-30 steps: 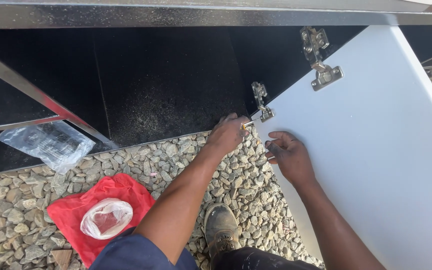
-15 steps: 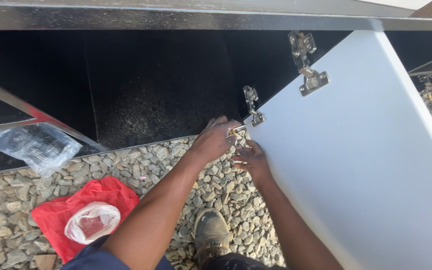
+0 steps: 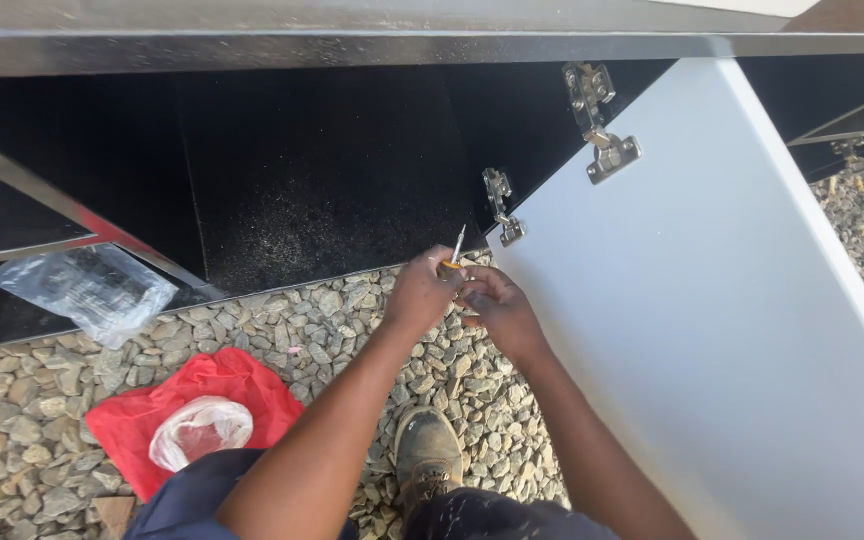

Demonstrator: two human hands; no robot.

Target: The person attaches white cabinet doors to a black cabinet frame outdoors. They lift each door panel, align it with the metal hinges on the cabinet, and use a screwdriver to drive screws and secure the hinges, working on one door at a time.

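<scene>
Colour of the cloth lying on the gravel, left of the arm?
Red; the cloth lies on the gravel under a clear plastic bag. Head view shows it.

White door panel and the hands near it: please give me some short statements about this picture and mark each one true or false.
1. Two metal hinges sit on the white door panel. True: lower hinge, upper hinge.
2. The left hand holds a thin screwdriver. True.
3. The right hand rests flat on the panel. False: it is against the left hand, over the gravel.
4. The red cloth lies inside the black cabinet. False: it lies on the gravel.
</scene>
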